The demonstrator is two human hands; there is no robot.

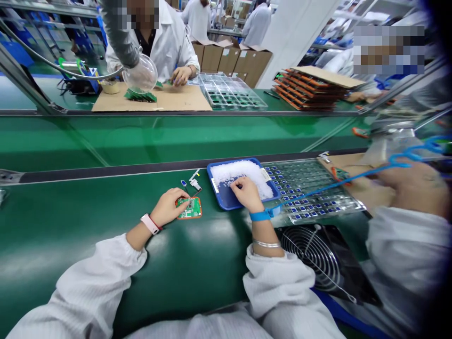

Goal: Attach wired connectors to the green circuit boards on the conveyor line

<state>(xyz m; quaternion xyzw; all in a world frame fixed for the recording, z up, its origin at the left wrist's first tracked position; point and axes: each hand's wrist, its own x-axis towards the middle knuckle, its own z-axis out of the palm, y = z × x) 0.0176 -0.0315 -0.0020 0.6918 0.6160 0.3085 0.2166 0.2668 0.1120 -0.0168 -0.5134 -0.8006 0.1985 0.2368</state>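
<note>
Touching left side of green circuit board with orange rim (192,212), flat on green bench (197,273), with left hand (167,207); cannot tell whether gripping; holding right hand (247,194) over shallow blue plastic tray (226,201) of small white pieces (243,168), fingertips pinched together; cannot tell whether around anything; hands apart; just right of tray, clear plastic sheet with rows of dark-blue squares (306,188).

The room around me is bright; pale glare pools on the bench (42,216), the neighbour's hand (416,188) looks blurred, and the right edge fades to black.
</note>
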